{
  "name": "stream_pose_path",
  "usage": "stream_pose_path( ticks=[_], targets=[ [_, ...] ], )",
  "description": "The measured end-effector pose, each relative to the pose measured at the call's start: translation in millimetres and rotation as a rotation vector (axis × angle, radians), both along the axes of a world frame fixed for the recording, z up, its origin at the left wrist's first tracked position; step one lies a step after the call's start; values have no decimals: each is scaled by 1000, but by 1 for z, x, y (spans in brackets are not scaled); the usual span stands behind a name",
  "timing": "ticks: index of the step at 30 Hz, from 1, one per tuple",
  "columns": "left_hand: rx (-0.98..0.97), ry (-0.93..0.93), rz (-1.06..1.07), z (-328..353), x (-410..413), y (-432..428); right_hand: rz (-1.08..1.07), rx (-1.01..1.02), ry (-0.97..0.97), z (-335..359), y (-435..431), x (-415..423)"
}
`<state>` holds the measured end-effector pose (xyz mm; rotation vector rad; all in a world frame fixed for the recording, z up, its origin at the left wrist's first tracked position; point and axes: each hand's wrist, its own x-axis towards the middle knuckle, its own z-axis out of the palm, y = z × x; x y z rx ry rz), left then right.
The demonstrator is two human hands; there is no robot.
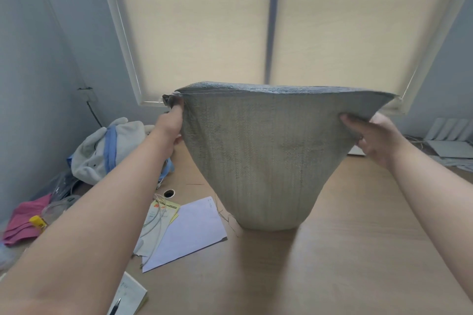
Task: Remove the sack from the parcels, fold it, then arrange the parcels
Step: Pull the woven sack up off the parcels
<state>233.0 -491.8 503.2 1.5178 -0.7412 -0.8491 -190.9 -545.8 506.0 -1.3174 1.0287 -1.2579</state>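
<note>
A grey-green woven sack hangs stretched out above the wooden table, its bottom end curling just over the tabletop. My left hand pinches its upper left corner. My right hand grips the upper right edge, fingers folded over the cloth. The sack is held up wide between both hands, its top edge level in front of the window blind. No parcels show; the sack hides whatever lies behind it.
Loose papers and a white cable lie on the table at left. Further left sit a grey plush toy with a blue strap and a pink cloth. A notepad with a pen is near me. Grey sheets lie far right.
</note>
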Motion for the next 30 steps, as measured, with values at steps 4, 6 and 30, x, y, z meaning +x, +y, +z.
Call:
stream_pose_path(
  ticks=[4,6,30],
  targets=[
    [-19,-101,-35,-5,-11,-2,-160,76,79,-20,-11,-1],
    [-54,-195,3,5,-16,0,-197,51,132,-12,-19,-1],
    [-387,-274,33,96,3,-4,-413,-223,94,125,-32,7]
  ],
)
